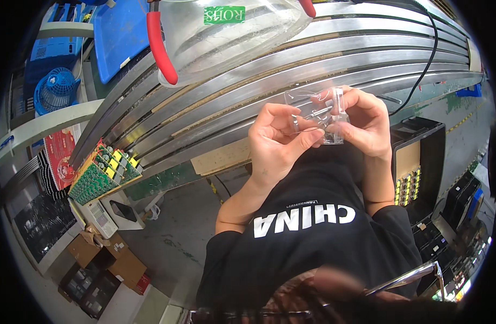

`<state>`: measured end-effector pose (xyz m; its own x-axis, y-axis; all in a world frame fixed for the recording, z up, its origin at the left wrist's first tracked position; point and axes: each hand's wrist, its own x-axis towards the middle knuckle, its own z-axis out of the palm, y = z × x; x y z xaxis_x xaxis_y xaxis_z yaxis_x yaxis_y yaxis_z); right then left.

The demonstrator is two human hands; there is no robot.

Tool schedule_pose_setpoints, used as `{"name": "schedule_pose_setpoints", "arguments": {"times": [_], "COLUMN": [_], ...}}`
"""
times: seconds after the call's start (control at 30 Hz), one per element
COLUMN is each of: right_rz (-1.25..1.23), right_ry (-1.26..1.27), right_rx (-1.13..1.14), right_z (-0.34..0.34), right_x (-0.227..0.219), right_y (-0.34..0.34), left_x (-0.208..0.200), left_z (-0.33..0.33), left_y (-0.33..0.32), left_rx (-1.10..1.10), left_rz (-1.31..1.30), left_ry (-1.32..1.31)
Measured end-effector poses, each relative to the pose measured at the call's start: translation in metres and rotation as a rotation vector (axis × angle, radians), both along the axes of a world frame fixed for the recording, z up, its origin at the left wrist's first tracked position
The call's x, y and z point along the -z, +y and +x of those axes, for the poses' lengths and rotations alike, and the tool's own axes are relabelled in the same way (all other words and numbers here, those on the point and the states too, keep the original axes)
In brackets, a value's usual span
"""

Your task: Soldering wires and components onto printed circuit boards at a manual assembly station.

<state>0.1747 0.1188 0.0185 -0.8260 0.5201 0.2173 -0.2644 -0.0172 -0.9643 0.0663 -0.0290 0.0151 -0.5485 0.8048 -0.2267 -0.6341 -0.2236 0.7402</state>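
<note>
In front of my chest, a small clear plastic box is held up between both hands, its thin transparent lid swung out to the left. My right hand grips the box's right side, thumb in front and fingers behind. My left hand is closed at the lid side, its thumb against the box and its fingers curled by the lid edge. Between the hands shows a thin silver metal piece, along with fine wire-like bits. Reflections in the plastic keep me from telling what these small parts are.
Long metal rails run across the bench beyond my hands, with a clear bin with red handles on them. Green circuit boards stand at left, near a blue basket. A black case stands right; a black cable hangs behind.
</note>
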Motion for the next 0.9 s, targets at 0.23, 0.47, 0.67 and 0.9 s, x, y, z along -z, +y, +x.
{"name": "schedule_pose_setpoints", "arguments": {"times": [0.23, 0.47, 0.67, 0.9], "right_rz": [0.149, 0.260, 0.237, 0.219], "right_ry": [-0.079, -0.166, -0.115, -0.124], "right_rx": [0.120, -0.021, 0.016, -0.043], "right_z": [0.003, -0.001, -0.002, -0.002], "right_x": [-0.004, -0.013, -0.006, -0.002], "right_y": [-0.006, 0.000, -0.003, -0.002], "left_x": [0.003, 0.003, 0.002, 0.012], "left_z": [-0.008, -0.021, -0.022, -0.029], "left_y": [-0.003, -0.009, -0.011, -0.020], "left_rx": [0.043, 0.158, 0.119, 0.132], "left_rz": [-0.022, -0.074, 0.011, 0.107], "left_ry": [0.068, 0.173, 0.039, 0.067]}}
